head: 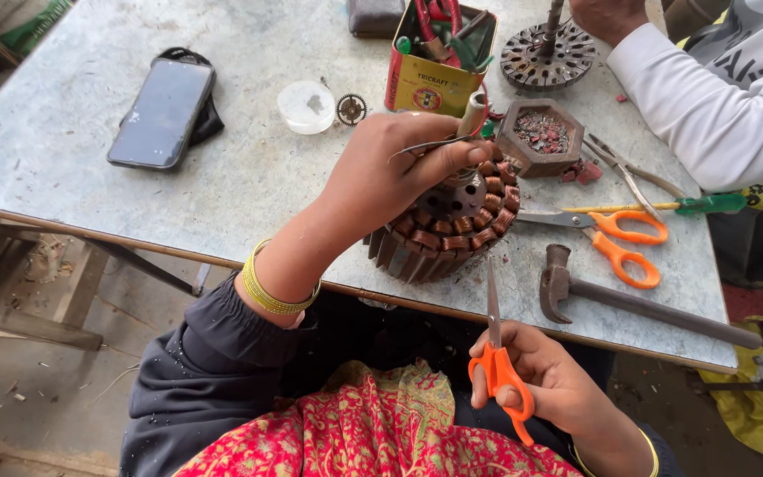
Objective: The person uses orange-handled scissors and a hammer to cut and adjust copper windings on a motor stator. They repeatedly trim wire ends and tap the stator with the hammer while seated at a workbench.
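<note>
The metal-topped table (249,177) carried everything, and the copper-wound motor stator (452,225) sat near its front edge, overhanging slightly toward the person. The left hand (390,172) was closed over the stator's top, fingers pinching a loose wire lead with a pale sleeve on it. The right hand (545,380) was below the table edge, curled through the handles of orange scissors (498,353), blades together and pointing up at the windings.

To cut cleanly, it seemed wise to keep the lead taut and clear of the coils, and bring the blades in from the open side so they nick no neighbouring winding.

Around it lay a claw hammer (629,296), a second pair of orange scissors (611,238), pliers (629,172), a green-handled screwdriver (682,206), a tin of tools (434,62), a hexagonal wooden dish (542,137) of scraps, a black phone (162,110), a small white lid (305,106) and a tiny gear (351,109). Another person's white sleeve (708,106) reached toward a second stator (547,55); the spare scissors and dish crowded the right side closely.
</note>
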